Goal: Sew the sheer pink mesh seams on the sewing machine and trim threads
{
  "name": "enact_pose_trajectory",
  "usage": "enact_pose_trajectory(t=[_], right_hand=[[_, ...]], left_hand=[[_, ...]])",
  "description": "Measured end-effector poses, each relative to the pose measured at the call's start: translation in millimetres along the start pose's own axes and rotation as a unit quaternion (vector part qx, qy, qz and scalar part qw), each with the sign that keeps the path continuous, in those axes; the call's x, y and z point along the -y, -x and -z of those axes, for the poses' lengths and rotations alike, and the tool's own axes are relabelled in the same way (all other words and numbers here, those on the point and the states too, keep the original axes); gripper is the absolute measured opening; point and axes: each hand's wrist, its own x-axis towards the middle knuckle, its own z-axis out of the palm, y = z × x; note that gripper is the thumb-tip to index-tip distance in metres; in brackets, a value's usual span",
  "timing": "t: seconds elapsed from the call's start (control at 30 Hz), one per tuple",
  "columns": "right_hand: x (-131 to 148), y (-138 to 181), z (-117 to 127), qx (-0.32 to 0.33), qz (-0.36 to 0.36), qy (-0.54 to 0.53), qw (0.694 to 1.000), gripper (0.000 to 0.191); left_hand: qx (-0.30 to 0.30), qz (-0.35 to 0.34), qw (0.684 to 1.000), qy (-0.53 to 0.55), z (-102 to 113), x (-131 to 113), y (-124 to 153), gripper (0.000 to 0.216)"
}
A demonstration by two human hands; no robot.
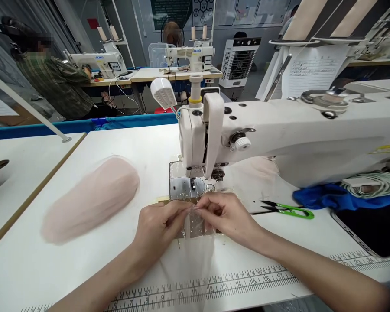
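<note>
My left hand and my right hand meet just in front of the sewing machine's needle area. Both pinch the top edge of a thin, sheer strip of fabric, fingertips nearly touching. From there the strip hangs down over the metal plate and the table's front. White and close in front of me, the sewing machine stands with its needle and presser foot behind my fingers. To the left lies a pale pink sheer fabric piece, rounded in outline.
Green thread snips lie right of my right hand. Beyond them are a blue cloth, a coil of pale cord and a dark phone. A printed ruler runs along the front edge. A person sits at another machine.
</note>
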Motion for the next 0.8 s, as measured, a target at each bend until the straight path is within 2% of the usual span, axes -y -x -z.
enact_pose_trajectory(t=[0.13,0.33,0.67,0.8], right_hand=[[3.2,2.5,-1.3,-0.034,0.053,0.043,0.997,0.017],[0.9,3.8,0.4,-0.065,0.100,0.087,0.989,0.014],[0.3,5.3,-1.2,-0.064,0.090,0.101,0.989,0.010],[-1.5,6.3,-2.5,-0.083,0.097,0.082,0.988,0.013]], left_hand=[[-0.020,-0.002,1.000,0.001,0.6,-2.2,-0.8,0.017],[0.044,0.045,0.998,0.020,0.9,-6.2,-2.6,0.018],[0.016,0.049,0.998,0.024,-2.1,-5.9,-3.6,0.018],[0.013,0.043,0.999,0.023,-3.0,-5.2,-3.3,0.018]])
